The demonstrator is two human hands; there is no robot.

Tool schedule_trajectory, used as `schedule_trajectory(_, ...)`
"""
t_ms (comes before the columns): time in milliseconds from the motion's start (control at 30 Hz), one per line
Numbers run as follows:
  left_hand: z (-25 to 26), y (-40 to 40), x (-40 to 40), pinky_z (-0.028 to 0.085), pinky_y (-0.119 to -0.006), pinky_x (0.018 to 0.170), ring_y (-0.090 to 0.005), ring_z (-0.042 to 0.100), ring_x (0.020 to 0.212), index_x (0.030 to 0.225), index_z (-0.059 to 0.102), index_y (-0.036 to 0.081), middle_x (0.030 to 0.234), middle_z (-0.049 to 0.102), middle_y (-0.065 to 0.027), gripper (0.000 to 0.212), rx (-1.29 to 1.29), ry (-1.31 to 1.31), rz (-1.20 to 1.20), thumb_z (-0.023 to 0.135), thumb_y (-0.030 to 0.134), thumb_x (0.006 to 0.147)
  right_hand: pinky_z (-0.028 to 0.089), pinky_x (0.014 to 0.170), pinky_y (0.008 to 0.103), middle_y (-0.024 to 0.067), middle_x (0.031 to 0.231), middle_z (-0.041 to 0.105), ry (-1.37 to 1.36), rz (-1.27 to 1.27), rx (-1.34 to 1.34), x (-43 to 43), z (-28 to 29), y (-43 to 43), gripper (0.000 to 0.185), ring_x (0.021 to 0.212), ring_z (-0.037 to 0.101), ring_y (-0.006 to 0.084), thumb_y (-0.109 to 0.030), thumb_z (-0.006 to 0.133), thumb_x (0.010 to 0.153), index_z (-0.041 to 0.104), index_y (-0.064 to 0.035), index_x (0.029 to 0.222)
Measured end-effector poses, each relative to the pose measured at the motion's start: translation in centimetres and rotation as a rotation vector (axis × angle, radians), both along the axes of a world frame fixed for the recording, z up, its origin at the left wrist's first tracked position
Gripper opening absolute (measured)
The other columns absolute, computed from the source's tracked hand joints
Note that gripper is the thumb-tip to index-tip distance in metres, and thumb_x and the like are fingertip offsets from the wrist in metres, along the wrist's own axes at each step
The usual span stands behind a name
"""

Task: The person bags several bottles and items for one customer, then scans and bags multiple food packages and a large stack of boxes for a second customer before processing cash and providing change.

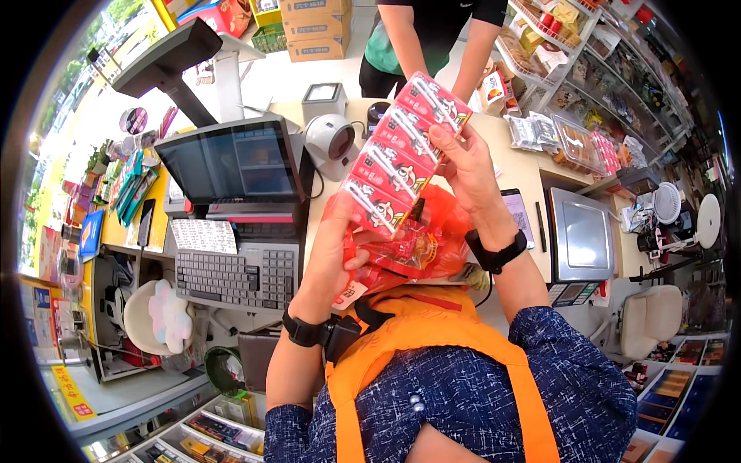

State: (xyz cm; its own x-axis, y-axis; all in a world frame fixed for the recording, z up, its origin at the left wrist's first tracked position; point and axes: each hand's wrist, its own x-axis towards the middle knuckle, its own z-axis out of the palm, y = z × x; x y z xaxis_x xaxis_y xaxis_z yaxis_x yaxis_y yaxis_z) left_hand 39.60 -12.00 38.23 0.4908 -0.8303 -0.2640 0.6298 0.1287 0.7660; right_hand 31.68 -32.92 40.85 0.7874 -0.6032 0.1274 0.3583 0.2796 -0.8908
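A pack of several red drink cartons [389, 168], with white straws on their sides, is held up between both hands. My right hand [466, 165] grips its upper right end, the thumb lying on the carton face. At the lower left end is my left hand [341, 243], with fingers on the pack and also at a red plastic bag [448, 220]. The bag lies under the pack on the counter, and wrapped snacks [405, 249] show through it. Whether the pack is over the bag's mouth or beside it, I cannot tell.
A barcode scanner [331, 144], monitor [231, 159] and keyboard [234, 276] stand at the left. A phone [517, 211], pen [540, 227] and weighing scale [580, 234] lie at the right. Across the counter stands another person [443, 35], arms reaching down.
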Motion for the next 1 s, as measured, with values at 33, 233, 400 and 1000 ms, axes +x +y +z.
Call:
schedule_trajectory(33,0.1,-0.2,-0.3,0.023,-0.016,0.035,-0.0233,0.070,0.094,0.128,0.045,0.003,0.113,0.065,-0.0139,0.047,0.042,-0.144,-0.024,0.052,0.038,0.098,0.059,0.070,0.0293,0.0049,0.106,0.065,0.009,-0.017,-0.053,-0.4,0.3,0.0,0.043,0.089,0.066,0.0122,-0.013,0.069,0.089,0.048,-0.0045,0.125)
schedule_trajectory(233,0.3,-0.6,-0.2,0.026,-0.016,0.036,-0.0206,0.070,0.093,0.130,0.045,0.000,0.133,0.053,-0.0143,0.039,0.104,-0.061,-0.076,0.050,0.024,0.099,0.055,0.088,0.0291,0.0075,0.112,0.062,-0.035,-0.123,-0.390,-1.2,1.8,0.9,0.056,0.100,0.064,0.0151,-0.004,0.072,0.084,0.040,-0.0037,0.130)
schedule_trajectory(400,0.3,-1.2,-0.3,0.026,-0.016,0.039,-0.0171,0.070,0.082,0.143,0.034,0.005,0.139,0.049,-0.0119,0.047,0.049,-0.073,-0.087,0.048,0.022,0.100,0.053,0.087,0.0270,0.0085,0.112,0.062,-0.115,-0.119,-0.378,-1.6,2.6,1.3,0.054,0.100,0.063,0.0139,-0.004,0.073,0.084,0.042,-0.0041,0.128)
schedule_trajectory(1000,1.6,3.9,-0.8,0.046,-0.020,0.049,-0.0071,0.056,0.053,0.110,0.060,-0.003,0.097,0.068,-0.0125,0.028,0.152,-0.276,-0.148,0.051,0.022,0.099,0.044,0.073,0.0154,-0.0044,0.101,0.062,0.299,0.692,-0.332,4.4,-1.9,-4.5,0.042,0.088,0.054,-0.0004,-0.029,0.055,0.099,0.054,-0.0011,0.130)
